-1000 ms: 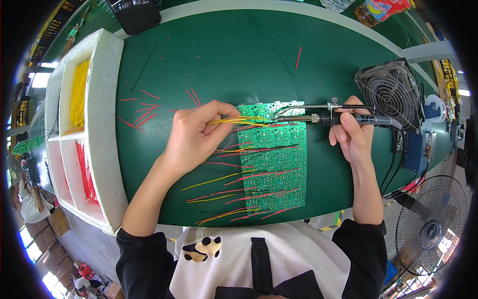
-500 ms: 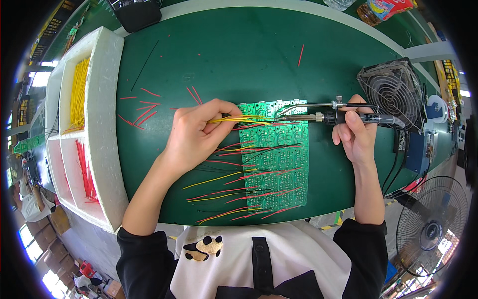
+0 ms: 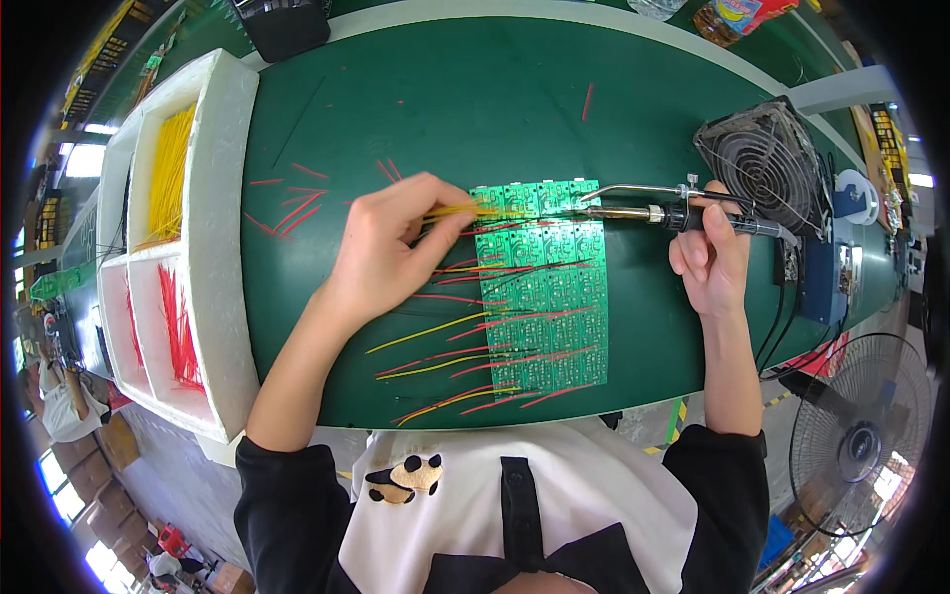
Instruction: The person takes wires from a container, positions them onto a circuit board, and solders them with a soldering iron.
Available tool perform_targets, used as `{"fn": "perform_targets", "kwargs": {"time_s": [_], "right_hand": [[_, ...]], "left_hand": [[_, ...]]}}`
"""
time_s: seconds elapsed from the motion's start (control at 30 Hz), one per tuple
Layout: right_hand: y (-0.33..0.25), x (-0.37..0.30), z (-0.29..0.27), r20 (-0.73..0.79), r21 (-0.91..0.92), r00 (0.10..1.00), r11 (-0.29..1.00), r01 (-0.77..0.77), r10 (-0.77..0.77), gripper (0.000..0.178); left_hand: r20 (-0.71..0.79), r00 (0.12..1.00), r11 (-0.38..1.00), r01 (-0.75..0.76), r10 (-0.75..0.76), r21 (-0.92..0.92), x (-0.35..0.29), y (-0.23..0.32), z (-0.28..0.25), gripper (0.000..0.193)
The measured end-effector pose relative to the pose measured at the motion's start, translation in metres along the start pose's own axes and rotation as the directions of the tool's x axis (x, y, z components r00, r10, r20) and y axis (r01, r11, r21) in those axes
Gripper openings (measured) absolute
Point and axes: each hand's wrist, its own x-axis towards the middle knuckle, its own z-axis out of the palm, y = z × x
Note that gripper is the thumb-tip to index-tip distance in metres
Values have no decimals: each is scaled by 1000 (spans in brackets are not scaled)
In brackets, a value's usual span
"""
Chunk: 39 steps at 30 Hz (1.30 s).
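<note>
Board [image 3: 554, 290], 1, green: flat on the bench [image 3: 445, 109], centre of frame, between the 2 hands, a spot that seems chosen so both can reach it.

Left hand [image 3: 391, 243], 1: just left of the board's upper part. Thumb and forefinger together, clamped on a bunch of yellow wires [image 3: 487, 211] whose ends reach over the board. The pinch sits back from those ends, I judge, to spare the skin from heat.

Right hand [image 3: 717, 262], 1: right of the board. Fingers closed round the handle of the iron [image 3: 678, 215], held nearly level, metal end pointing left. From where I stand I cannot tell whether the tip touches wire or board.

Tube [image 3: 638, 189], 1, thin, bent metal: runs above the iron, its end near the tip, likely so 1 hand can manage both.

Wire rows [image 3: 426, 334], red, yellow, black: across the board, many tails stretching left onto the bench, probably to lie away from the iron's side.

Foam tray [image 3: 230, 247], white, left of frame: compartments part yellow stock [image 3: 170, 183] from red stock [image 3: 180, 337], presumably for easy picking.

Scraps [image 3: 301, 221], red: scattered left of upper centre, no evident order.

Vent fan [image 3: 767, 163], 1, dark: upper right, perhaps to draw off fumes.

Spool [image 3: 875, 198], 1, white: right of frame, near the vent fan.

Floor fan [image 3: 859, 450], 1: lower right, off the bench, likely for cooling the person.
</note>
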Motion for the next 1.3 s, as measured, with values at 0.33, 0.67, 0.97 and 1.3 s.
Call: {"fn": "perform_targets", "kwargs": {"time_s": [0.33, 0.67, 0.97, 1.3], "right_hand": [[6, -12, -3, 40, -14, 996, 996, -84, 85, 19], [6, -19, -5, 56, 3, 998, 1000, -20, 20, 15], [10, -18, -2, 64, -113, 997, 993, -43, 50, 23], [11, -19, 0, 51, -119, 998, 993, -22, 28, 19]], "left_hand": [[-218, 948, 926, -149, 234, 347, -16, 36, -29, 6], [71, 985, 971, -167, 157, 169, -22, 7, 5, 13], [87, 996, 998, -1, -5, 62, -22, 6, 7, 13], [16, 1000, 999, 23, -23, -26, -22, 12, 17, 13]]}}
